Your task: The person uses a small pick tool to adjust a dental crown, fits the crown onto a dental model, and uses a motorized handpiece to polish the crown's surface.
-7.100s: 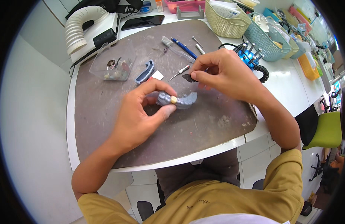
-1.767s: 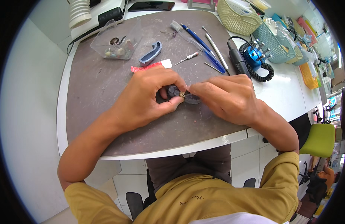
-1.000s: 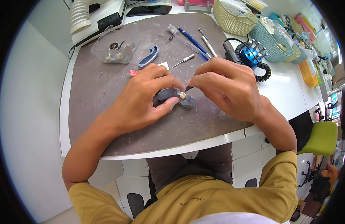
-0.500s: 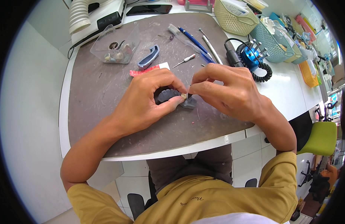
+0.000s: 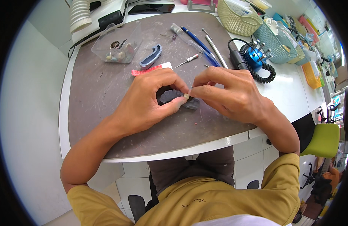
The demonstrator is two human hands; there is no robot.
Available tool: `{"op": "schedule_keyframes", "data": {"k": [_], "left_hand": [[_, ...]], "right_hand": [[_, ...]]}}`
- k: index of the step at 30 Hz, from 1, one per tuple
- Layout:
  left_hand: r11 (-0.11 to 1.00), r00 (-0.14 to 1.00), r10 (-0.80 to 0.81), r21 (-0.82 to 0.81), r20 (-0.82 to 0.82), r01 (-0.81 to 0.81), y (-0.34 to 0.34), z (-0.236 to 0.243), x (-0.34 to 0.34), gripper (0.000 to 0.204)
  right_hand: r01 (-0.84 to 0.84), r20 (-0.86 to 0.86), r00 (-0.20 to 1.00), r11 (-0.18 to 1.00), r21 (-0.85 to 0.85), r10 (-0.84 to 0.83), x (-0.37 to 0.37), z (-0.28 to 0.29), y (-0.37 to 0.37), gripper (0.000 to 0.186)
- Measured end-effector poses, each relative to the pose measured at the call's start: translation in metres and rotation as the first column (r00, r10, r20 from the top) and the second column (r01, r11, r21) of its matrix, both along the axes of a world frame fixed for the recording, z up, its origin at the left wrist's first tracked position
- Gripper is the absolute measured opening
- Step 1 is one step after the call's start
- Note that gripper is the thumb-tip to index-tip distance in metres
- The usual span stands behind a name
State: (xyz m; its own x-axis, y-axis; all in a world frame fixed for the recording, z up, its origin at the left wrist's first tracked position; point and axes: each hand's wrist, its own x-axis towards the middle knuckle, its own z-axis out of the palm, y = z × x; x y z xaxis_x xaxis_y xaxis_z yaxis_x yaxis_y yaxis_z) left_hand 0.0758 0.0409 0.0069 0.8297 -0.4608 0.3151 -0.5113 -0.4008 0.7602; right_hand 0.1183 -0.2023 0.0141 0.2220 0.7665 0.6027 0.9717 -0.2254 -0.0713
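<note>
A dark grey dental model (image 5: 168,96) with a row of teeth lies on the brown mat, partly hidden behind my left hand (image 5: 143,100). The thumb and forefinger of that hand pinch a small cream-coloured dental crown (image 5: 186,96) at the model's right part. My right hand (image 5: 236,90) comes in from the right, its thumb and forefinger pressed together just beside the crown. Whatever those fingertips hold is too small or hidden to make out. Beyond my left hand is a red-and-white strip of paper (image 5: 151,69), and past it a blue-grey curved piece (image 5: 151,56).
A clear plastic box (image 5: 117,47) with small parts stands at the far left. A small screwdriver (image 5: 187,60), a toothbrush (image 5: 189,39), a blue pen (image 5: 196,39) and a silver rod (image 5: 217,52) lie beyond my right hand. A blue tool holder (image 5: 254,56) and baskets (image 5: 239,20) stand right.
The crown and the model's right end have turned slightly under my fingers, and the crown's round face shows more clearly. Both hands stay nearly in place.
</note>
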Motion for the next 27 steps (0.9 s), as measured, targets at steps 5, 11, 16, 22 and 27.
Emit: {"op": "schedule_keyframes", "data": {"k": [5,11,16,22,27], "left_hand": [[1.0,1.0,-0.009,0.018,0.009,0.009,0.0003,-0.0005,0.0003,0.017],[0.999,0.999,0.004,-0.038,-0.046,-0.006,-0.0001,0.0007,-0.0024,0.02],[0.998,0.999,-0.036,0.046,-0.023,0.037,0.0028,0.0013,0.0016,0.019],[1.0,0.993,-0.011,-0.023,-0.116,0.008,0.0002,0.0016,0.0003,0.019],[0.997,0.988,-0.034,-0.075,-0.153,0.023,0.0018,0.0016,0.0021,0.018]], "right_hand": [[0.017,-0.003,1.0,1.0,-0.021,-0.017,-0.0013,0.0011,0.0005,0.03],[0.004,-0.116,0.993,0.998,-0.068,-0.012,-0.0029,0.007,0.0003,0.037],[-0.024,-0.17,0.985,0.996,-0.082,0.01,-0.0014,0.0024,-0.0014,0.029],[-0.043,-0.263,0.964,0.995,-0.087,0.019,0.0005,0.0034,-0.0014,0.025],[-0.04,-0.314,0.949,0.995,-0.086,0.011,0.0009,0.0044,-0.001,0.022]]}}
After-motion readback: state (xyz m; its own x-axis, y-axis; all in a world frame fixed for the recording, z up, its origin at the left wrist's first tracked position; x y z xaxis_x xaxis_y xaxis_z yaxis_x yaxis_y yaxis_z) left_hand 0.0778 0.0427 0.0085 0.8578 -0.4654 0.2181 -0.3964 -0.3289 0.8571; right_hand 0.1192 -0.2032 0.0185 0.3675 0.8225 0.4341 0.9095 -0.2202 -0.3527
